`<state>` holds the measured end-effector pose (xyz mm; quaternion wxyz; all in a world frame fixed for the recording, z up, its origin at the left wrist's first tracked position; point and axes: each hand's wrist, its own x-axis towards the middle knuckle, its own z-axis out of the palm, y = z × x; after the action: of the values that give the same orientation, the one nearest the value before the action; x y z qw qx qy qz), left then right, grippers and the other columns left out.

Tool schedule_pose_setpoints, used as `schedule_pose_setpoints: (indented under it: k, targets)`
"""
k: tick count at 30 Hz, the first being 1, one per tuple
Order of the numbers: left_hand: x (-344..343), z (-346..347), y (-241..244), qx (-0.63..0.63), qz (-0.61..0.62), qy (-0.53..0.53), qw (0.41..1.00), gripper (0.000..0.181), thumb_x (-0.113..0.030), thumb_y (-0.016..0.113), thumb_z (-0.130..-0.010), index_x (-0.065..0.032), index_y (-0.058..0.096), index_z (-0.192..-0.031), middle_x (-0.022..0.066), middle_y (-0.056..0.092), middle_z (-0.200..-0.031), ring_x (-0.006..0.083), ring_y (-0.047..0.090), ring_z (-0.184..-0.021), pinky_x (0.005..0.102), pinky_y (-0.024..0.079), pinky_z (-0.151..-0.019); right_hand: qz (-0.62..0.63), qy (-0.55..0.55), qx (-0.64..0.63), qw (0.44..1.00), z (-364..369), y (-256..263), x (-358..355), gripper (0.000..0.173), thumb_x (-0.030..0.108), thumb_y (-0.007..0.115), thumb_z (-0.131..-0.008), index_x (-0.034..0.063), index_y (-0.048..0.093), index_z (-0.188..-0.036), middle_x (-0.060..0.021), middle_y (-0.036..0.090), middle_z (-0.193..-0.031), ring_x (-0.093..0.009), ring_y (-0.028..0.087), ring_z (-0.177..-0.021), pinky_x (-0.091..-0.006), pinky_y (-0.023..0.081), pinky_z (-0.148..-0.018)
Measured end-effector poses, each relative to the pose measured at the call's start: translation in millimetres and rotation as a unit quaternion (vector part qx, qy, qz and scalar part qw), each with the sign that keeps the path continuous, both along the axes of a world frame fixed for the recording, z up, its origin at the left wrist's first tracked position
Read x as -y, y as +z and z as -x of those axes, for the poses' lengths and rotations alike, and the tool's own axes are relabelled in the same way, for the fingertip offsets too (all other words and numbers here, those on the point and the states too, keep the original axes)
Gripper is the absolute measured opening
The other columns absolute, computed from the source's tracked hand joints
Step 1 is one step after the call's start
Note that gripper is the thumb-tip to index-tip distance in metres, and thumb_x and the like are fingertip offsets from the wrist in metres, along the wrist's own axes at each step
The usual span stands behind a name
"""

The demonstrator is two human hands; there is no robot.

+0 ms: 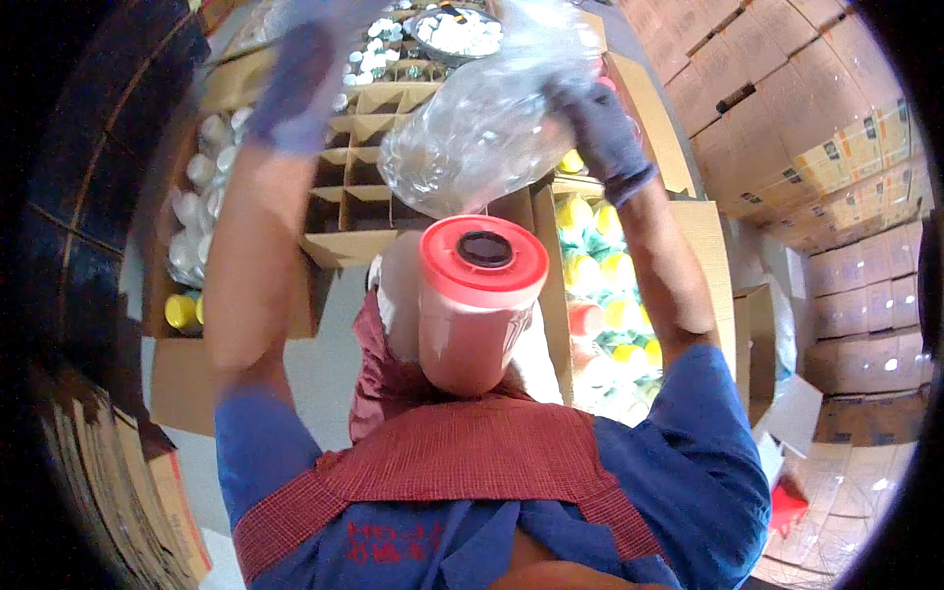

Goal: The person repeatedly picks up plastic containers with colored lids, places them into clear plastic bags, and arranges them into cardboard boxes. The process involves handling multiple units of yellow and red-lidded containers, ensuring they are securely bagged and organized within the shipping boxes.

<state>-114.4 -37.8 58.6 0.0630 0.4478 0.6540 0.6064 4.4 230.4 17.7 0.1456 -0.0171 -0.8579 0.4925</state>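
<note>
Both my hands wear dark gloves. My right hand (590,133) is at a large clear plastic bag (472,140), bunched above a divided cardboard box; its fingers are curled against the film. My left hand (306,88) is raised at the upper left, blurred, and its fingers cannot be made out. A jar with a red lid (483,254) and a dark round centre stands upright at my lap, between my arms, touched by neither hand. Cardboard dividers (369,177) form square cells below the bag.
Yellow-lidded jars (582,273) fill an open carton on the right. Plastic-wrapped jars (195,214) stand in a carton on the left. A bowl of white caps (457,33) lies ahead. Stacked cartons (774,110) line the right, and flattened cardboard (110,479) stands at lower left.
</note>
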Motion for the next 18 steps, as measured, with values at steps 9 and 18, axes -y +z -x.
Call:
schedule_pose_setpoints:
  k: [9,18]
  targets:
    - [-34.6,-21.9,-111.7,-0.371,0.010,0.305,0.877,0.053,-0.019,0.067,-0.077,-0.0005,0.050,-0.124,0.0160,0.056,-0.117,0.0287,0.048,-0.118,0.0481,0.038,-0.101,0.487,0.018,0.016,0.873,19.9,-78.7,-101.7,0.037,0.026,0.060,-0.091,-0.0009,0.054,-0.117,-0.0087,0.062,-0.107,-0.018,0.061,-0.094,-0.0315,0.051,-0.085]
    - [-144.4,41.9,-151.7,0.092,0.125,0.103,0.983,0.019,-0.010,0.061,-0.086,0.0036,0.066,-0.097,0.0062,0.069,-0.090,0.0118,0.058,-0.083,0.0255,0.047,-0.077,0.416,-0.294,-0.216,0.833,-18.7,-149.8,-123.3,0.027,0.027,0.064,-0.084,0.0028,0.063,-0.095,-0.0087,0.065,-0.091,-0.019,0.061,-0.086,-0.0290,0.049,-0.078]
